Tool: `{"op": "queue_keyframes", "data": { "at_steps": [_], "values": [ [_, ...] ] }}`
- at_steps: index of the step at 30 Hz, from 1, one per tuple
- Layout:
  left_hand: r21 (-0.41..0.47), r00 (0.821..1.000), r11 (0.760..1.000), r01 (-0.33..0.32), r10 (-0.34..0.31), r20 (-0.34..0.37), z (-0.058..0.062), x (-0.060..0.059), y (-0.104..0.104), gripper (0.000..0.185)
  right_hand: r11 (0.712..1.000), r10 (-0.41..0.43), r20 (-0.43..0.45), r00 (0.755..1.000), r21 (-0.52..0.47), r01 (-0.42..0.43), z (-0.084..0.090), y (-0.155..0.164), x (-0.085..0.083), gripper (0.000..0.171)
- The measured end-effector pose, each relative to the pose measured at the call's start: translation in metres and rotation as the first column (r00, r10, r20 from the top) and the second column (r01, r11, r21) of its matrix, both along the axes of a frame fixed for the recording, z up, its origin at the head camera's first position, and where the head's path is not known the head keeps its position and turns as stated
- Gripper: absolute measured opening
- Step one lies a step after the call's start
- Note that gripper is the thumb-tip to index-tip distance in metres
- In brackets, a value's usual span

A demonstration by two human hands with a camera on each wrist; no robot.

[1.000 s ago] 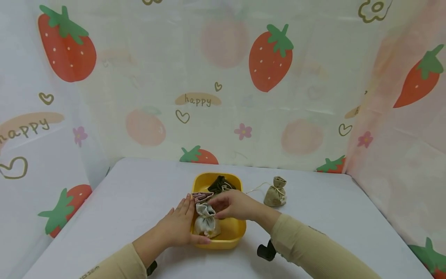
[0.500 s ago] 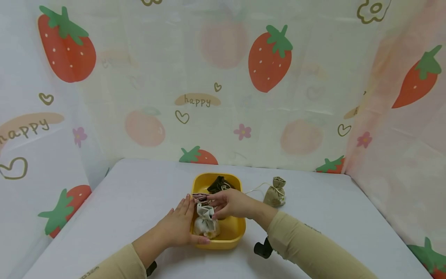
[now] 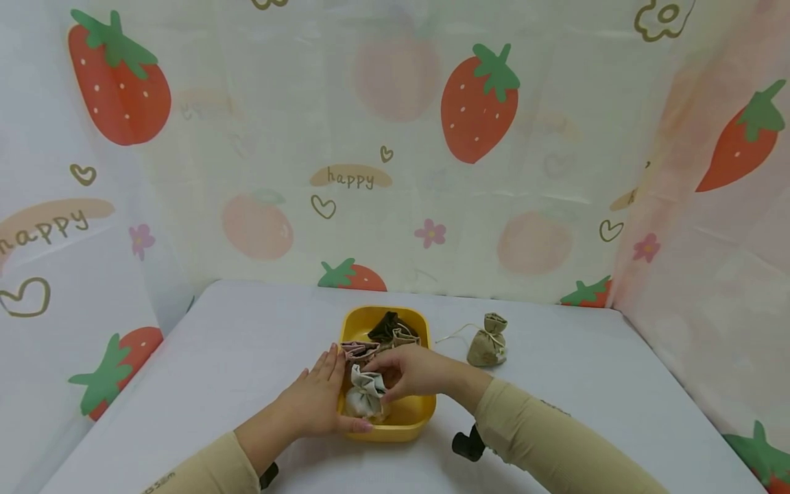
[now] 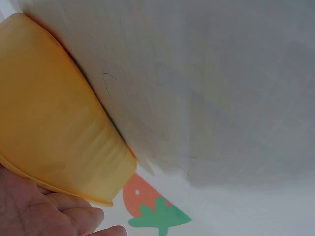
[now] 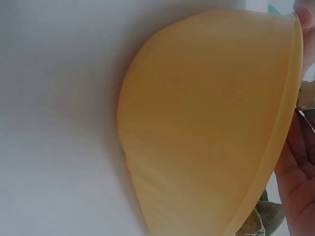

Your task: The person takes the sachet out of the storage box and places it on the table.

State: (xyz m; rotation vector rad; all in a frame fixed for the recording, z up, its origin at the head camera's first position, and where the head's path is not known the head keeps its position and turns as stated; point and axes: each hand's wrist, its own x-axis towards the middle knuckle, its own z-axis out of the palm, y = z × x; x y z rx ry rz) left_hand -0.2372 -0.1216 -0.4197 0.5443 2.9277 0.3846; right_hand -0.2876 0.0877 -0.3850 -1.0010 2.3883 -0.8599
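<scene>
tan pouch (image 3: 487,341): upright on the surface (image 3: 247,343), right of the bowl, its string trailing left
backdrop (image 3: 395,137): strawberry-print sheet, "happy" lettering

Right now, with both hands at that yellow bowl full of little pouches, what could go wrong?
The right hand pinches the grey pouch only by its gathered top, so it might slip back into the bowl. Pink and dark pouches crowd close behind it; their strings could snag and get dragged along. The left hand only rests flat against the bowl's side, so a hard tug might slide the bowl on the smooth table.
</scene>
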Motion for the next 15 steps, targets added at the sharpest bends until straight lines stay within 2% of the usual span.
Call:
{"op": "queue_keyframes", "data": {
  "at_steps": [4, 8, 11, 15],
  "values": [
    [-0.003, 1.0, 1.0, 0.005, -0.005, -0.003, 0.0004, 0.0, 0.0007, 0.13, 0.999, 0.019, -0.043, 0.999, 0.047, -0.017, 0.0, -0.0012, 0.0012, 0.044],
    [-0.001, 1.0, 1.0, 0.007, -0.007, -0.004, 0.0009, 0.0003, 0.0011, 0.13, 0.997, 0.043, -0.096, 0.994, 0.07, -0.036, -0.0002, -0.0016, 0.0015, 0.034],
    [-0.002, 1.0, 1.0, 0.005, -0.005, -0.002, 0.0004, 0.0004, 0.0006, 0.129, 0.998, 0.042, -0.108, 0.993, 0.051, -0.037, -0.0011, -0.0016, 0.0017, 0.023],
    [0.003, 1.0, 1.0, 0.001, -0.001, -0.003, -0.0008, -0.0004, -0.0002, 0.129, 1.0, 0.0, -0.105, 0.995, -0.009, -0.001, -0.002, -0.0013, 0.0027, 0.012]
  ]
}}
